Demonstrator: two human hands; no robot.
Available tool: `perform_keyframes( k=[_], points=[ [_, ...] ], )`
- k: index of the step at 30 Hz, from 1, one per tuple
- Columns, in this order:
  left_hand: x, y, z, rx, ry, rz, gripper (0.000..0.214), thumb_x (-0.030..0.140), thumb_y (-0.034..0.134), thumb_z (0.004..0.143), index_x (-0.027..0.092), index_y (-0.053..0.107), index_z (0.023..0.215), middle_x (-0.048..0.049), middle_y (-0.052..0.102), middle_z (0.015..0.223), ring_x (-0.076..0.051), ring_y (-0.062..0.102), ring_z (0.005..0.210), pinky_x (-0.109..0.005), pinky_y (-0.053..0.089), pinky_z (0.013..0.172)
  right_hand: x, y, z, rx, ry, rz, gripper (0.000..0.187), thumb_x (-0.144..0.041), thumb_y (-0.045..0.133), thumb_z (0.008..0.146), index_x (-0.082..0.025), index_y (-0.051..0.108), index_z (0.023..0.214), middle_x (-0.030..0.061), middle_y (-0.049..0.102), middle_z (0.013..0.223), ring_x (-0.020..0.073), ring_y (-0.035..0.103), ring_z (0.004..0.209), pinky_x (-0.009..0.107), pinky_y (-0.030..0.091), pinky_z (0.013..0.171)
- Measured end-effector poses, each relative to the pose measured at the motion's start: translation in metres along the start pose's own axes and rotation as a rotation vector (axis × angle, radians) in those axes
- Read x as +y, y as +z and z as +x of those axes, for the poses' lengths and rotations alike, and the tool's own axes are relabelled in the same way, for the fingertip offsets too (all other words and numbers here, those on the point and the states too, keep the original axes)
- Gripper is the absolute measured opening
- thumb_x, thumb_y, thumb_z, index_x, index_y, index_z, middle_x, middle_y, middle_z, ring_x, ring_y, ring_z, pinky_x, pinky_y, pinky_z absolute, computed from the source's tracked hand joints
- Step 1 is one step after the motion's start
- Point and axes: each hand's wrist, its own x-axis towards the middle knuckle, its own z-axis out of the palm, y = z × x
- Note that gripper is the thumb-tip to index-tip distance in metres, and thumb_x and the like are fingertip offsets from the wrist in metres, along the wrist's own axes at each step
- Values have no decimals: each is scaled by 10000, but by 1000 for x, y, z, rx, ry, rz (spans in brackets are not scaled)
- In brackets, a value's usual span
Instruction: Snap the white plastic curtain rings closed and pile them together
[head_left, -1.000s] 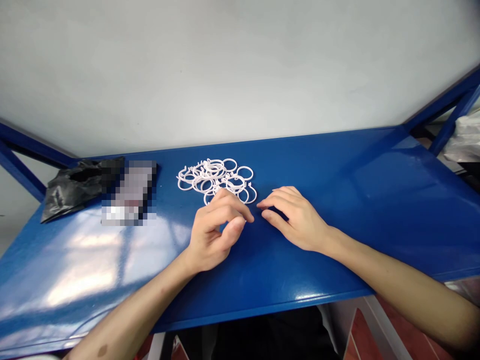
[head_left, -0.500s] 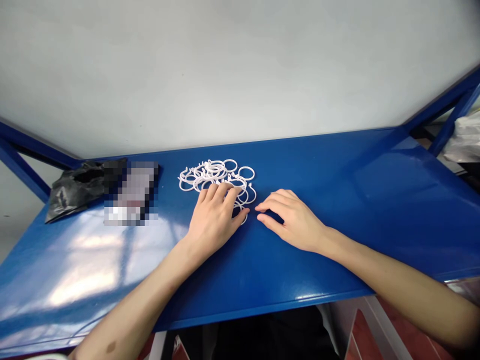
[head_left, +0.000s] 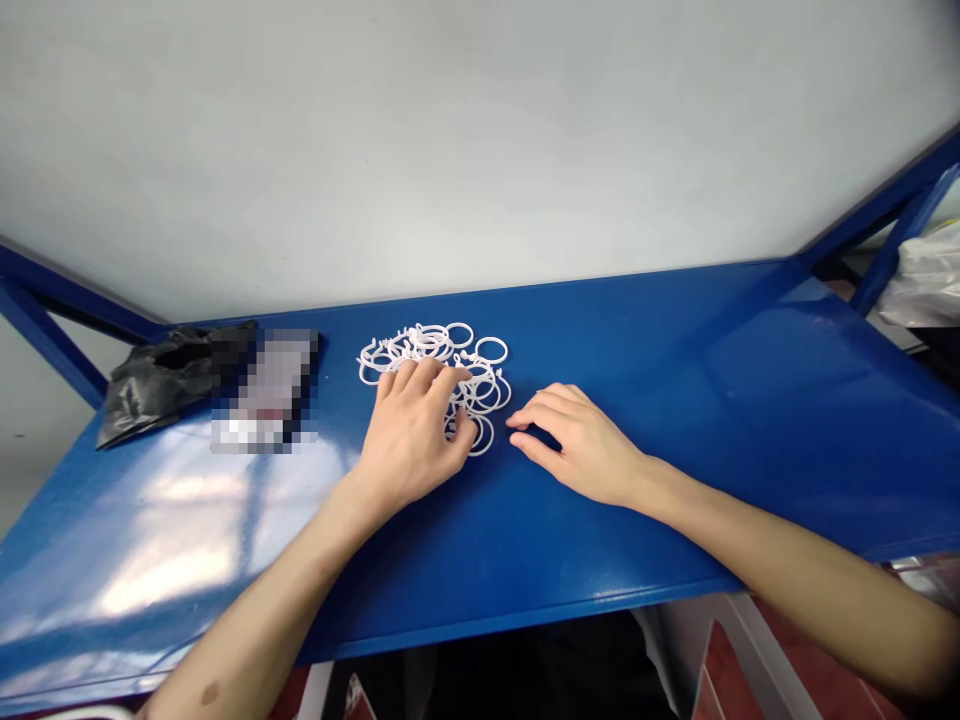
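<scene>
Your left hand (head_left: 409,430) lay palm down over the near edge of the loose pile of white rings (head_left: 429,340), having turned over from the edge-on, thumb-up pose of a second earlier. That turn brought your fingertips in among the rings, which, by the look of it, put the nearest ones within ready reach. Thumb and forefinger stood apart with white loops showing between them; whether the hidden fingers gripped anything, you could not tell from this view. At your right, the other hand, the right hand (head_left: 581,445), rested on the blue worktop (head_left: 675,380), fingers loosely curved, a gap between thumb and forefinger, with nothing seen in it. The pile lay at twelve to two o'clock from your left hand and at ten o'clock from your right.

Against the half-second-earlier frame, your left hand had slid a little toward nine o'clock, and its thumb had drawn in, baring more of the near ring (head_left: 492,440) at its three o'clock side. Your right hand had barely shifted. A black bag (head_left: 135,395) and a flat, blurred-out item (head_left: 277,380) lay toward ten o'clock from your left hand, apart from the rings.
</scene>
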Motion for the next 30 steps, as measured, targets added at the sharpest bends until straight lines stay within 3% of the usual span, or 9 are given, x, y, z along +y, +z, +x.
perform_keyframes(
  k=[5,17,23,30],
  points=[
    [-2,8,-3,-51,64,118,275,130,566,816,196,639,1073,-97,665,1002,-307,562,954,-446,414,805,-1,0,0,-5,10,6,177,-321,579,1005,-195,694,1050,59,743,1024,223,622,992,414,466,907],
    [-6,12,-1,58,109,109,208,101,540,896,206,625,1055,-64,704,939,-263,582,880,-406,365,771,1,2,-1,-16,-5,-7,187,-327,566,1013,-194,690,1057,56,737,1010,220,617,976,416,472,899],
    [-2,8,1,161,119,-63,234,96,542,911,202,607,1109,-47,695,940,-221,627,886,-380,422,801,-3,0,-1,-5,-2,11,171,-305,571,1006,-190,673,1080,64,728,1032,218,621,980,416,489,895],
    [7,7,-4,154,220,-411,258,78,553,927,221,588,1139,-26,662,998,-132,643,862,-273,521,754,-4,-2,0,14,-10,54,165,-288,563,1006,-201,626,1131,58,709,1033,215,629,960,418,501,899]
  ],
)
